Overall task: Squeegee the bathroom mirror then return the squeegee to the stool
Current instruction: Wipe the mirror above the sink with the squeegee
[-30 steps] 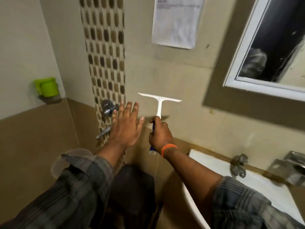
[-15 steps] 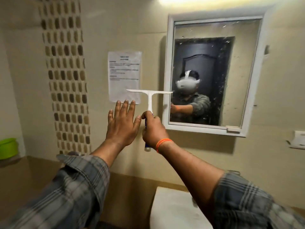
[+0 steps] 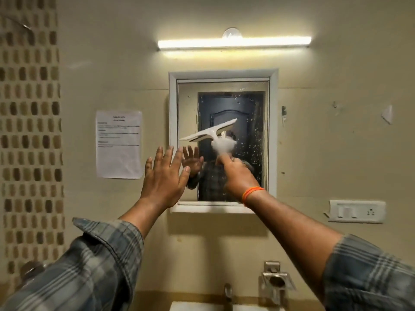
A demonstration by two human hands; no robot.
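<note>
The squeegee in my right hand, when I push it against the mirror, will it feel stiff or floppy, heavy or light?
The squeegee looks like thin white plastic, so probably light; the right hand holds it up alone. Its crossbar stays straight while tilted, so the frame is likely stiff. The mirror shows droplets, so it may glide easily.

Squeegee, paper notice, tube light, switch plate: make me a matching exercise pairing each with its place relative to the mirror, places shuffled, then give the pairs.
Things:
1. squeegee
2. paper notice
3. tube light
4. switch plate

Places:
A. on the wall above the mirror
B. on the wall to the left of the mirror
C. in front of the mirror glass, tilted, held by the right hand
D. on the wall to the lower right of the mirror

Pairs: 1-C, 2-B, 3-A, 4-D
</note>
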